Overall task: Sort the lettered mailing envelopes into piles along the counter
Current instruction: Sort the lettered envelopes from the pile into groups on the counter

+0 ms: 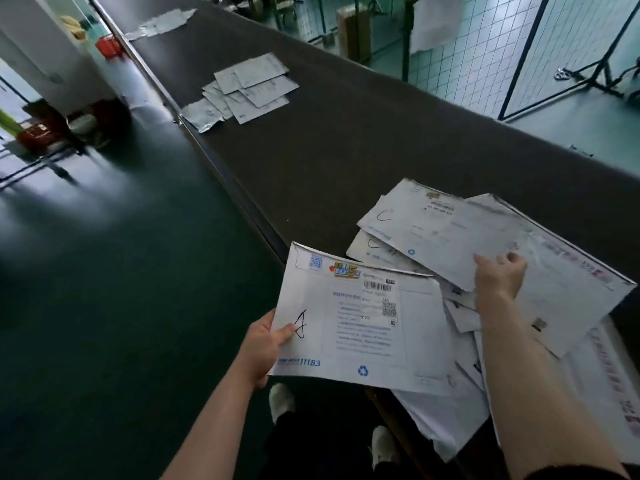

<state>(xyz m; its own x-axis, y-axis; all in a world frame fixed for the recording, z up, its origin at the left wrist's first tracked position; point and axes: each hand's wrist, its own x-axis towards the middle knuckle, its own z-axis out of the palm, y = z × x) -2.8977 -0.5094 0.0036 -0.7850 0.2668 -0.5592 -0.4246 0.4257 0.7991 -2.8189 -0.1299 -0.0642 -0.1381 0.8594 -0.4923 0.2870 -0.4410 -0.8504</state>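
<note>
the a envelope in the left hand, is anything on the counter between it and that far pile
Nothing visible. The left hand grips the A envelope off the counter's near edge. The dark surface up to the far pile is bare. The right hand holds a C envelope over the near heap, off to the side.

We see a long dark counter (363,143) running diagonally away from us. On its left lies a dark green glossy floor (104,271) catching pale reflections. Beyond the counter, pale tiled flooring (485,53) shows behind black metal frames (526,60). A cardboard box (353,29) stands there, and a white pillar (52,46) rises at left.
</note>
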